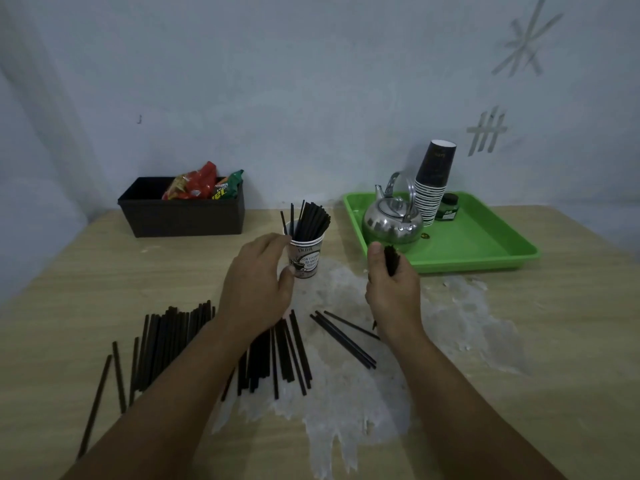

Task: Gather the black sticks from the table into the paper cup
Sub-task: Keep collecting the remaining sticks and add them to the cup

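Observation:
A white printed paper cup (pixel 306 259) stands mid-table with several black sticks (pixel 310 221) upright inside it. My left hand (pixel 258 282) curls around the cup's left side, thumb and fingers touching it. My right hand (pixel 393 289), to the right of the cup, is closed on a small bundle of black sticks (pixel 390 259) whose tips poke out above the fist. Many loose black sticks (pixel 166 341) lie on the table at the front left, more sticks (pixel 291 348) under my left wrist, and a few sticks (pixel 344 337) between my forearms.
A black bin (pixel 183 216) with snack packets sits at the back left. A green tray (pixel 485 247) at the back right carries a steel kettle (pixel 393 220), a stack of paper cups (pixel 433 185) and a small green jar (pixel 448 207). White scuffed patches mark the wooden tabletop.

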Tool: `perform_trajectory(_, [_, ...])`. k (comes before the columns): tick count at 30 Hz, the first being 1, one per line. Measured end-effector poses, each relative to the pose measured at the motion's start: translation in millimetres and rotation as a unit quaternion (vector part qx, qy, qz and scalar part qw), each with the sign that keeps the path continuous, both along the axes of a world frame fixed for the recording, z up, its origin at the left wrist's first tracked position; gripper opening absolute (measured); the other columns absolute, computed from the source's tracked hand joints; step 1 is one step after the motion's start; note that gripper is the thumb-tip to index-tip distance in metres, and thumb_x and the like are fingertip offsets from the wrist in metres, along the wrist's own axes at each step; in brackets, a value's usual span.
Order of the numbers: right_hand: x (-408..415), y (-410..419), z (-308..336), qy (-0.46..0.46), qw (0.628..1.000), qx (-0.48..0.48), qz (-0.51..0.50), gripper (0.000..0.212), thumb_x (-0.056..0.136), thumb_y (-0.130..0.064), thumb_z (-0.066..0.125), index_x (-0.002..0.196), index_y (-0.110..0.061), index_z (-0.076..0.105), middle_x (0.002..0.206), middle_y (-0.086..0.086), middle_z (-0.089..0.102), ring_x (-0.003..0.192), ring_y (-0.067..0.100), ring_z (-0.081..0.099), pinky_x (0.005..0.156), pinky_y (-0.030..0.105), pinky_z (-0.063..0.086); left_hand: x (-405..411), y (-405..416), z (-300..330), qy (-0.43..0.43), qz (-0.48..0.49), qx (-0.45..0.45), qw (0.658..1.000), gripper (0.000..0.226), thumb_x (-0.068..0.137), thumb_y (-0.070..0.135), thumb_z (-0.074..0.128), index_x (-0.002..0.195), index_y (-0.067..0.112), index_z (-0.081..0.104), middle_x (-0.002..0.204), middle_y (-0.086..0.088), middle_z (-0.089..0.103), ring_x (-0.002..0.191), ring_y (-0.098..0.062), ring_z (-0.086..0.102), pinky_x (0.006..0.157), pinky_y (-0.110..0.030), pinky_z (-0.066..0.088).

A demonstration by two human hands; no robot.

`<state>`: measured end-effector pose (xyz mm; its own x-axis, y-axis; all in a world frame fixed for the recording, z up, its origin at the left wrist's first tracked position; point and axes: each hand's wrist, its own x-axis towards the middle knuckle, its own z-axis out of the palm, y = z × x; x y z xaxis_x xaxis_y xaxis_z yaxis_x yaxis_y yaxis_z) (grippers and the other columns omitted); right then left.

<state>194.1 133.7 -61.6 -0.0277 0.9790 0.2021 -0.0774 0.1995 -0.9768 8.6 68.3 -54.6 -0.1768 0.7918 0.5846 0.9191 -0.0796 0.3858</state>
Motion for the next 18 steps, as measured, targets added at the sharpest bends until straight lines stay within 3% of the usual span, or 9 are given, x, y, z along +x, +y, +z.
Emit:
perform_trajectory(3, [-13.0,6.0,15.4,0.090,0.995,-0.033,0.031,0.037,0.089,-0.056,0.053,0.074,-0.022,0.052,0.050,-0.008,0.037,0.043,0.009,0.033,0.045,0.027,0.030,-9.3,12.2,-0.3,0.009,-0.004,-0.010,1.000,0.050,0.084,0.014,0.062,0.131,0.012,0.048,0.134,-0.006,0.051,0.118,-0.025,0.048,0.096,-0.040,0.043])
perform_trajectory(5, [-24.9,12.3,26.9,0.134,0.990,-0.038,0.030,0.035,0.098,-0.045,0.047,0.082,-0.014,0.051,0.049,-0.004,0.039,0.040,0.011,0.036,0.043,0.028,0.035,-12.0,17.4,-2.5,0.013,-0.003,-0.012,1.000,0.052,0.083,0.012,0.062,0.132,0.011,0.048,0.136,-0.007,0.050,0.118,-0.027,0.049,0.095,-0.043,0.044])
perform_trajectory(9, [-53.4,28.6,47.7,0.187,0.982,-0.009,0.015,0.038,0.101,-0.042,0.041,0.077,-0.012,0.045,0.050,-0.001,0.043,0.041,0.014,0.043,0.046,0.032,0.048,-13.5,22.4,-9.0,0.015,-0.007,-0.012,1.000,0.053,0.081,0.008,0.063,0.133,0.008,0.050,0.137,-0.010,0.051,0.119,-0.031,0.050,0.096,-0.045,0.045])
perform_trajectory(12, [-73.0,42.4,60.2,0.205,0.979,0.015,-0.004,0.043,0.101,-0.044,0.040,0.079,-0.009,0.047,0.054,0.002,0.049,0.049,0.020,0.050,0.061,0.039,0.056,-14.1,24.0,-11.7,0.017,-0.010,-0.013,1.000,0.055,0.081,0.006,0.062,0.134,0.009,0.048,0.138,-0.008,0.051,0.118,-0.029,0.051,0.097,-0.041,0.043])
perform_trajectory(18, [-100.2,65.4,66.8,0.110,0.991,0.039,-0.060,0.045,0.102,-0.049,0.030,0.075,-0.024,0.056,0.077,-0.001,0.075,0.087,0.012,0.063,0.087,0.033,0.044,-15.2,25.5,-16.5,0.008,-0.008,-0.012,1.000,0.055,0.083,0.006,0.060,0.136,0.010,0.047,0.142,-0.007,0.048,0.123,-0.026,0.047,0.100,-0.038,0.040])
